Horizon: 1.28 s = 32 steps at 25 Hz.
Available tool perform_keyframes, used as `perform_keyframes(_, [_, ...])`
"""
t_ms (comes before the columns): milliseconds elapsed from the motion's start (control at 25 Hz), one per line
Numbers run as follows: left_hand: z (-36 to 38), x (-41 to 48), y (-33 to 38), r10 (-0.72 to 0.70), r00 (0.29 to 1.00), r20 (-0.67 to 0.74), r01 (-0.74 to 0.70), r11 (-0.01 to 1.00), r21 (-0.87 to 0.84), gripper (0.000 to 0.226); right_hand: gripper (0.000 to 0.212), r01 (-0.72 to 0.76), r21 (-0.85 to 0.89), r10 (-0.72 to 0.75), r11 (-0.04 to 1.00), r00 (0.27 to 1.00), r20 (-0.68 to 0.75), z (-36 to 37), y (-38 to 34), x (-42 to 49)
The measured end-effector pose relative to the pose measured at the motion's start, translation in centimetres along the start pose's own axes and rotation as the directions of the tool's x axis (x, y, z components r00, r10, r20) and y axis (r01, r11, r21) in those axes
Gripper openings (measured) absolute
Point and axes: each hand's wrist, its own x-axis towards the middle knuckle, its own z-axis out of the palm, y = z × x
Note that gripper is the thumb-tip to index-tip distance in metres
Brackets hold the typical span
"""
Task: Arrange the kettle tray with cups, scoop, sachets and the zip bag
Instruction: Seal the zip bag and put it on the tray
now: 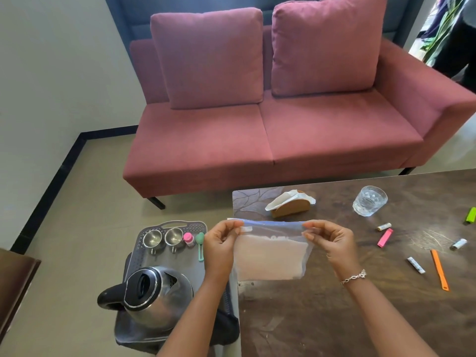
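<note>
The person holds the clear plastic zip bag [270, 256] with a blue seal strip in the air, over the left edge of the dark brown table [334, 318]. It hangs just to the right of the grey perforated plastic tray [180, 224]. The left hand [221, 243] pinches the top left corner of the bag and the right hand [332, 243] pinches the top right corner. The hands are well apart, so the seal strip is pulled straight between them. I think this grip serves to stretch the zip line, so that it can be pressed closed or checked before the bag goes to the tray.

The long axis of the bag runs from left to right, along the seal. The mouth is on top and the body hangs down, with something pale inside that I cannot identify.

On the tray the round steel kettle [157, 297] stands at the near end. At the far end two small steel cups [152, 238] stand side by side, with the mint green plastic scoop [200, 243] near them. The thin coloured sachets [385, 237] lie on the table, not yet on the tray.
</note>
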Motion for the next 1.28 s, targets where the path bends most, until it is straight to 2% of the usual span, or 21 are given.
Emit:
perform_keyframes(120, [-0.4,0.2,-0.3,-0.026,0.998,0.058,0.022,0.997,0.071,0.029,0.034,0.029,-0.051,-0.031,0.998,0.998,-0.05,0.1,0.0,0.1])
perform_keyframes(200, [-0.8,0.5,-0.5,-0.013,0.993,0.117,-0.008,0.984,0.176,0.034,0.05,0.077,-0.13,-0.082,0.989,0.996,-0.04,0.0,0.0,0.2])
perform_keyframes(280, [-1.1,0.6,-0.4,0.029,0.992,0.125,-0.065,0.954,0.294,0.035,0.055,0.14,-0.248,-0.151,0.959,0.988,-0.026,0.0,0.0,0.2])
perform_keyframes(400, [-1.7,1.2,0.1,0.175,0.98,0.098,-0.2,0.876,0.439,0.02,0.035,0.231,-0.436,-0.279,0.87,0.959,-0.048,0.5,-0.4,0.2])
perform_keyframes(480, [-2.3,2.1,0.4,0.203,0.974,0.101,-0.226,0.839,0.495,0.013,0.019,0.265,-0.497,-0.331,0.826,0.943,-0.047,1.3,-0.8,0.4])
perform_keyframes(600, [-4.2,3.7,0.9,0.109,0.983,0.145,-0.167,0.861,0.481,0.014,0.022,0.242,-0.492,-0.284,0.836,0.959,-0.011,3.2,-1.1,0.7])
perform_keyframes(680, [-6.2,4.8,1.6,0.001,0.986,0.165,-0.079,0.88,0.468,0.021,0.026,0.185,-0.445,-0.198,0.876,0.98,0.018,4.9,-1.3,1.0])
perform_keyframes(800, [-9.6,6.3,2.6,-0.146,0.975,0.167,0.052,0.882,0.468,0.023,0.026,0.187,-0.439,-0.169,0.879,0.982,0.081,8.3,-1.4,1.7])
perform_keyframes(880, [-12.5,7.5,2.4,-0.193,0.971,0.141,0.106,0.875,0.472,0.019,0.024,0.212,-0.435,-0.17,0.875,0.976,0.135,11.3,-1.3,2.2])
perform_keyframes(1040, [-18.9,9.6,0.9,-0.244,0.967,0.069,0.18,0.85,0.496,0.027,0.01,0.276,-0.467,-0.173,0.84,0.952,0.252,17.8,0.2,2.9])
perform_keyframes(1160, [-23.4,10.7,-0.3,-0.293,0.956,0.017,0.237,0.806,0.542,0.018,0.01,0.256,-0.468,-0.111,0.846,0.942,0.316,23.0,2.0,3.0])
perform_keyframes(1280, [-27.3,12.1,-2.5,-0.347,0.937,-0.032,0.298,0.752,0.587,0.029,0.016,0.204,-0.494,0.005,0.845,0.921,0.39,27.4,4.3,3.0])
